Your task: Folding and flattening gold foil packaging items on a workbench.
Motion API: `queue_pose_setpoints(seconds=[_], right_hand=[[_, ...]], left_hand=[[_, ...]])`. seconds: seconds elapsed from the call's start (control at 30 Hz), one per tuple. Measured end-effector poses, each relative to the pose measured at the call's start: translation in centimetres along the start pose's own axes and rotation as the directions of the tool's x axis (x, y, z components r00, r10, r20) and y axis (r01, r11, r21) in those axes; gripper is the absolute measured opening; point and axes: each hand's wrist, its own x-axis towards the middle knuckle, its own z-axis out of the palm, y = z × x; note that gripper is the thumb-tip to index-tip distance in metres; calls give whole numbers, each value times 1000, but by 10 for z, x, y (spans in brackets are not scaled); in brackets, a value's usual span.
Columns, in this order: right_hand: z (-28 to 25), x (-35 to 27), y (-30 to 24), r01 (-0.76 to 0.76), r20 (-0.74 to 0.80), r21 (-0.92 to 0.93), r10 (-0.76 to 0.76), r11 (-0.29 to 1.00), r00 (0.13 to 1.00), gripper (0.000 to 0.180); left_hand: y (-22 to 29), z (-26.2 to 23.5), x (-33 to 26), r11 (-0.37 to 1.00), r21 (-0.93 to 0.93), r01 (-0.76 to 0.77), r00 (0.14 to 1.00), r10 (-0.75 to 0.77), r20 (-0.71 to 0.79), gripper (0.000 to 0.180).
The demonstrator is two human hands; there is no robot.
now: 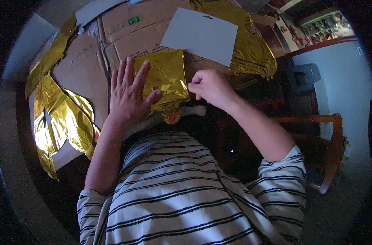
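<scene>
A folded gold foil piece [166, 71] lies on a cardboard sheet in front of me. It is roughly square, with creases and a ragged lower edge. My left hand [128, 94] rests flat on its left part, fingers spread and thumb reaching over the foil. At its lower right edge, my right hand [210, 87] is closed with thumb and fingertips pinched on the foil's rim. Just below the foil hangs a round gold ornament [171, 117] with a red centre. A white card [200, 34] with a small hanging slot lies behind, partly over more gold foil [255, 49].
The cardboard [86, 55] covers the work surface, and crumpled shiny gold foil [67, 126] drapes over its left edge. Another gold strip [51, 61] lies farther back. To my right stand a wooden chair [337, 134] and a dark grey plastic object [306, 75] near a pale wall.
</scene>
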Motion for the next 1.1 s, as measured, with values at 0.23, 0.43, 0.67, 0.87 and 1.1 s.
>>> queue_pose_setpoints(seconds=[0.23, 0.43, 0.67, 0.87, 1.1], right_hand=[[-9, -18, 0, -195, 105, 372, 168, 908, 980, 25], [-2, -4, 4, -238, 230, 472, 142, 849, 963, 26], [2, 4, -2, -303, 237, 403, 221, 864, 946, 23], [8, -4, -8, -197, 98, 256, 177, 946, 979, 19], [37, -18, 9, 166, -279, 3, -159, 986, 947, 24]], left_hand=[[0, 2, 0, 1000, 19, 9, 1000, -9, 9, 82], [0, 2, 0, 1000, 13, 11, 1000, -11, 7, 80], [0, 2, 0, 999, 27, 21, 1000, -21, 18, 80], [-2, 3, -1, 1000, 12, 5, 1000, -5, -8, 79], [-1, 2, -1, 1000, 27, 2, 1000, -2, -12, 79]])
